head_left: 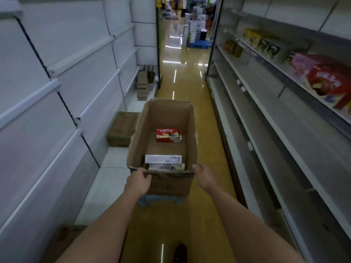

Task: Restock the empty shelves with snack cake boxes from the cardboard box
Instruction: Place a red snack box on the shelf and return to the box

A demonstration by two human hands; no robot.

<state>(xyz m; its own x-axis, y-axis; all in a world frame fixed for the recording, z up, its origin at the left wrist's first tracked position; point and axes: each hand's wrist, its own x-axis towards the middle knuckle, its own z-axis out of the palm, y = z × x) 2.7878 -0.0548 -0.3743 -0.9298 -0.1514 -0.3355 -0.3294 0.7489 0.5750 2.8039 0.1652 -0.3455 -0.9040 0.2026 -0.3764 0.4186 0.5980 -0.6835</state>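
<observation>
- a dark shoe (180, 251) shows at the bottom edge on the glossy yellow floor (191, 88) of the aisle.
- both bare forearms reach forward to the near end of the open cardboard box (163, 149).
- the left hand (138, 182) grips the box's near left corner, fingers curled over the rim.
- the right hand (202, 176) is at the near right corner, thumb touching the rim and fingers loosely bent along the outer side; i cannot tell whether it really grips the cardboard.
- the box rests on a low light-blue base (161, 200), only partly visible under it.
- inside, at the near end, lie white snack cake boxes (163, 162), one upon another; at the far end lies a red snack cake box (168, 135) on the bare cardboard bottom.
- left of the box, a closed carton (121, 130) sits on the lowest white shelf (114, 162) of the left unit, whose upper shelves are bare.
- farther on that side stands a stack of folded cardboard (142, 86).
- on the right, the lower grey shelves (284, 149) are bare; an upper shelf holds a red cake pack (326, 84), a pink pack (303, 63), and yellow and green boxes (262, 42) farther along.
- at the aisle's far end, stacked white cartons (196, 25) stand on a blue pallet (199, 44).
</observation>
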